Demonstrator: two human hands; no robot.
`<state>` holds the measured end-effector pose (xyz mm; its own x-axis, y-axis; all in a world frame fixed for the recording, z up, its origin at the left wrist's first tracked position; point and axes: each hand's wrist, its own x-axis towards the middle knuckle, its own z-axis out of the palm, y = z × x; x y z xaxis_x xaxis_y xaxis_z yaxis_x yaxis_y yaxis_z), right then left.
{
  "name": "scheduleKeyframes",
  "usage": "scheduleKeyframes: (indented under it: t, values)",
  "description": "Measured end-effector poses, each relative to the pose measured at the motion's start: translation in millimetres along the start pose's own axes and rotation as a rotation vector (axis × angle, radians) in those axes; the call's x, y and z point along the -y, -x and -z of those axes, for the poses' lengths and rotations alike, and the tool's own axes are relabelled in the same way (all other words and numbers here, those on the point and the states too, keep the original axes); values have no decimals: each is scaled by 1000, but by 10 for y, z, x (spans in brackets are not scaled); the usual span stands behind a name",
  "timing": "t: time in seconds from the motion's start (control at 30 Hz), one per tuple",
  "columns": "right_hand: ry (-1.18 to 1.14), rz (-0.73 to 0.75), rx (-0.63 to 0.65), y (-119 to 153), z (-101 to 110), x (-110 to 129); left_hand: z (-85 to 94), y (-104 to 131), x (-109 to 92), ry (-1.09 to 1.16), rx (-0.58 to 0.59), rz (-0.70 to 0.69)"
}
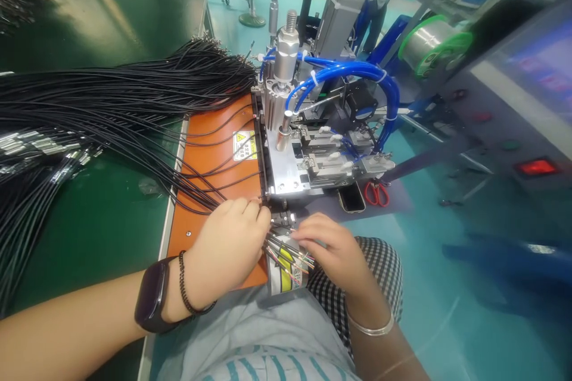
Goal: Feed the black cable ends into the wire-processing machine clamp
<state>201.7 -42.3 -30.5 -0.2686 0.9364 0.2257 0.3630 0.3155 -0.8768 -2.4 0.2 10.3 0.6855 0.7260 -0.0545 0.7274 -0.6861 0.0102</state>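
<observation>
My left hand [236, 238], with a dark wristband and a beaded bracelet, is closed around a bundle of black cables [279, 243] at the front edge of an orange plate [217, 125]. The stripped ends, with thin coloured wires [297, 265], fan out to the right of the fist. My right hand [333, 250] pinches the tip of one cable between thumb and fingertips, just beside the bundle. Directly beyond both hands stands a metal bench machine [283, 169] with pneumatic cylinders and clamps. Several cables run over the plate to the machine's edge.
A large heap of black cables [134, 89] covers the green table [129, 214] on the left. Blue air hoses [357, 68] arch over the machine. Right of it lie a phone [351, 198] and red-handled scissors [376, 193]. A solder wire spool [433, 44] stands behind.
</observation>
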Motion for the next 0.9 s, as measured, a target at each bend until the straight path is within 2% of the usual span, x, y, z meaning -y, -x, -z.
scheduleKeyframes:
  t: [0.07, 0.2, 0.3, 0.5, 0.67, 0.73, 0.83, 0.9]
  values:
    - [3, -1, 2, -12, -3, -14, 10, -6, 14, 19, -22, -20]
    - [-37, 36, -8, -10, 12, -23, 20, -3, 12, 112, -81, -159]
    - [-44, 66, -29, 3, 2, -18, -4, 1, 15, 211, -85, -208]
    - [-29, -101, -200, 18, -65, 18, -86, 12, 36, 243, -169, -143]
    - [-53, -134, -355, 42, -187, 92, -91, 9, 32, 278, -196, -83]
    - [-13, -124, -346, 54, -239, 135, -82, 3, 31, 294, -203, -64]
    - [82, -123, -230, 50, -280, 189, -76, -8, 33, 305, -200, -54]
    - [112, -202, -261, 32, -282, 209, -78, -10, 35, 299, -202, -55]
